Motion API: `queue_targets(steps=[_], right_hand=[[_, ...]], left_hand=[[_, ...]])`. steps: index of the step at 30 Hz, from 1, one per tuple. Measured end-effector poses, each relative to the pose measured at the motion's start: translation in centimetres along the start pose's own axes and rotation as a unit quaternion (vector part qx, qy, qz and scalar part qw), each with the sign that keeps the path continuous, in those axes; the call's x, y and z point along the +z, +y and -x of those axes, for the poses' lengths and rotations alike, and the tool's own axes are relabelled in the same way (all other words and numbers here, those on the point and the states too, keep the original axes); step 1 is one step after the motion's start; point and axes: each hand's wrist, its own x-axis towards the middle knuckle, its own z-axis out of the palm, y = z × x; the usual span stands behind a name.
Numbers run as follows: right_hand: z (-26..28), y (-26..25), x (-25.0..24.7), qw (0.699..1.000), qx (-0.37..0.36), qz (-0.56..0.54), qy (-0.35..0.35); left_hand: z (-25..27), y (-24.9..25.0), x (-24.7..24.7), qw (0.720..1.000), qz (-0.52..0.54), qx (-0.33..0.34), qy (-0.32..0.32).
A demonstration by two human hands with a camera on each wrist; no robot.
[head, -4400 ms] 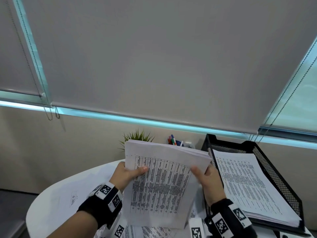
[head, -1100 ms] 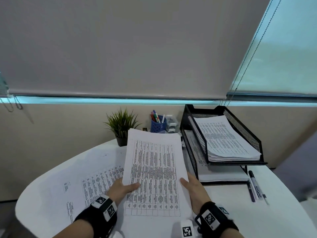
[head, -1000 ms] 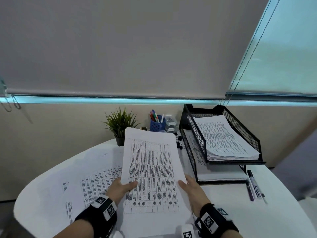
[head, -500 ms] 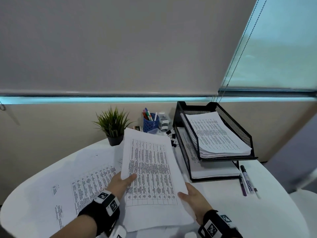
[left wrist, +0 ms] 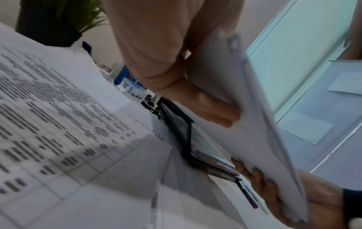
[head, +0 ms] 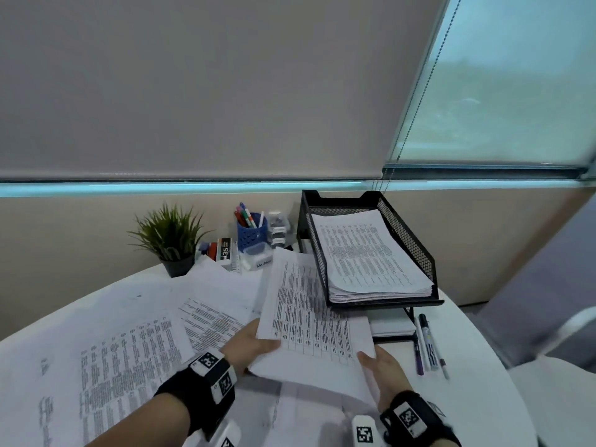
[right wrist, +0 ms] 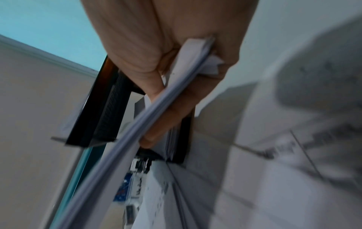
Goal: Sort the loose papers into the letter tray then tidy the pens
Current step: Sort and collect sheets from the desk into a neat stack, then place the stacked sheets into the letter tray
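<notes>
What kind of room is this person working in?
Most likely an office: a black mesh letter tray stacked with printed sheets, a blue pen cup, and roller blinds over a wide window.

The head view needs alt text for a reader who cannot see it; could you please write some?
Two hands, left hand and right hand, hold a stack of printed papers above a white table, angled toward a black mesh letter tray already holding paper. Loose sheets cover the table's left; pens lie beside the tray.
</notes>
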Motion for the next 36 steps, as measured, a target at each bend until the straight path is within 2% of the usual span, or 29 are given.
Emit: queue_targets(steps=[2, 4, 9, 13, 16, 21, 25, 27, 30, 32, 34, 36], right_hand=[[-0.9, -0.9, -1.8, 1.0, 0.001, 0.005, 0.008], [-1.6, -2.2, -3.3, 1.0, -0.002, 0.006, 0.016], [-4.4, -3.9, -6.0, 0.998, -0.001, 0.056, 0.011], [-5.7, -4.6, -7.8, 0.996, 0.044, 0.078, -0.005], [-6.9, -4.9, -9.5, 0.988, 0.061, 0.137, -0.032], [-9.1, -5.9, -11.0, 0.979, -0.01, 0.201, 0.007], [-10.4, -5.5, -11.0, 0.965, -0.052, 0.25, 0.054], [-10.6, -4.8, -10.9, 0.954, -0.057, 0.283, 0.084], [-10.8, -3.7, -11.2, 0.94, -0.043, 0.314, 0.122], [-10.7, -3.3, -11.5, 0.947, -0.031, 0.291, 0.131], [-10.5, -3.0, -11.6, 0.955, -0.031, 0.262, 0.137], [-10.5, -2.9, -11.7, 0.953, -0.04, 0.268, 0.135]], left_hand=[[0.0, 0.0, 1.6, 0.993, 0.041, -0.062, -0.087], [-0.2, -0.1, 3.0, 0.986, 0.058, -0.102, -0.119], [-2.2, -0.5, 6.3, 0.985, 0.117, -0.105, -0.068], [-2.9, 0.1, 8.7, 0.978, 0.178, -0.084, -0.071], [-4.2, 0.2, 10.4, 0.972, 0.213, -0.078, -0.06], [-7.6, 0.6, 12.4, 0.975, 0.201, -0.088, 0.033], [-9.3, 0.7, 12.5, 0.961, 0.256, -0.099, 0.037], [-9.9, 0.5, 12.8, 0.974, 0.186, -0.1, 0.082], [-10.3, 0.3, 13.3, 0.984, -0.028, -0.07, 0.164], [-10.0, 0.4, 13.0, 0.966, -0.164, -0.071, 0.187], [-9.7, 0.3, 12.5, 0.946, -0.249, -0.079, 0.19], [-9.5, 0.1, 12.0, 0.891, -0.408, -0.094, 0.173]])
